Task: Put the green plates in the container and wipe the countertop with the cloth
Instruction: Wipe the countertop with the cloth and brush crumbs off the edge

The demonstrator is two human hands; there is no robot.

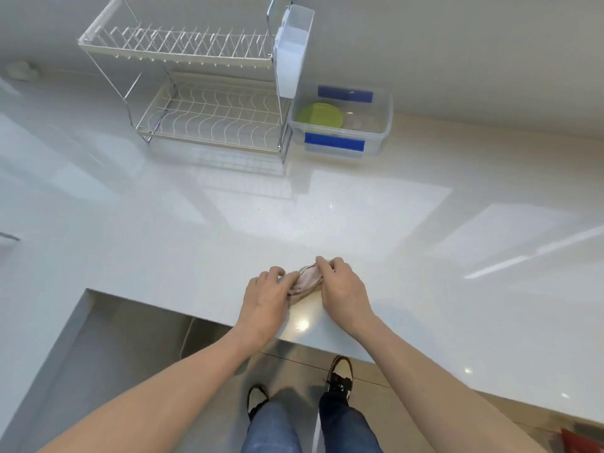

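1. Both hands are down on the glossy white stone countertop (359, 217), close to its front edge, and between them sits a small bunched-up pale pink cloth (305, 278).
2. The left hand (266, 297) has its fingers curled onto the cloth's left end, gripping the fabric there.
3. The right hand (341, 287) comes in from the other side, fingertips bent over and pinching the cloth's top right edge. The two hands nearly meet across it.
4. Over at the back, a clear plastic rectangular container with blue clip handles (376, 138) stands on the countertop against the wall. Lime-green round plates (318, 115) lie inside it, towards its left half; how many are stacked, I can't tell from here.
5. Just to the container's left, touching or nearly so, stands a two-tier chrome wire dish rack (209, 116), with a translucent white plastic cutlery holder (292, 50) hung on its right end.
6. Below the counter edge: blue jeans and dark shoes on a tiled floor.
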